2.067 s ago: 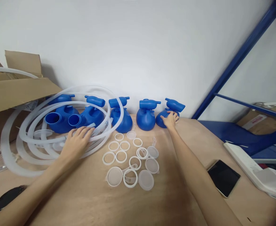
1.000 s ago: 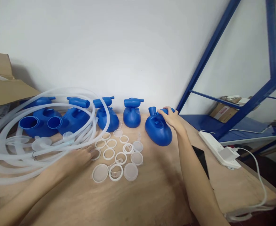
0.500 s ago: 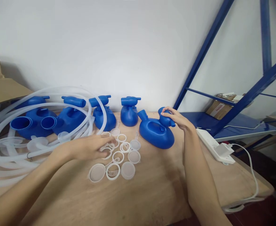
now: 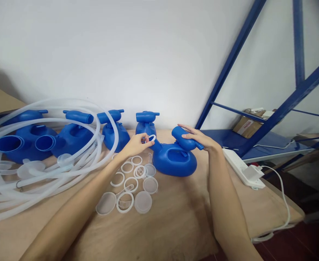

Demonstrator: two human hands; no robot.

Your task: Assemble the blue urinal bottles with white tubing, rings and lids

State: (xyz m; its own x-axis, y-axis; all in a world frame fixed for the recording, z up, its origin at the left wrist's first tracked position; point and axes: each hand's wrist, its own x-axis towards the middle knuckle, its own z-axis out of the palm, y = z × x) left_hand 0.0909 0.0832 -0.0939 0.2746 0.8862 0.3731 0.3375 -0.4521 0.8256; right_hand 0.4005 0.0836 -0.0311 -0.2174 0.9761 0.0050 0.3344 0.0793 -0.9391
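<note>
My left hand (image 4: pixel 137 144) pinches a white ring (image 4: pixel 152 138) at the mouth of a blue plastic urinal bottle (image 4: pixel 172 165); the bottle's neck slants up to the left. My right hand (image 4: pixel 201 138) grips a blue rounded attachment with a narrow spout (image 4: pixel 185 137), resting at the top right of that bottle. In front of the left wrist lie several loose white rings (image 4: pixel 130 184) and translucent round caps (image 4: pixel 143 202). Whether the ring sits around the neck or only touches its rim, I cannot tell.
Several more blue bottles (image 4: pixel 115 137) stand along the wall. Coiled clear tubing (image 4: pixel 74 174) lies over the left side, beside a cardboard box (image 4: pixel 1 99). On the right are a white power strip (image 4: pixel 234 163) with a plugged-in adapter and a blue metal shelf frame (image 4: pixel 230 69).
My left hand has picked up a white ring from the table and carried it up and right to the bottle's mouth. My right hand stays on the blue attachment, which has turned slightly.
</note>
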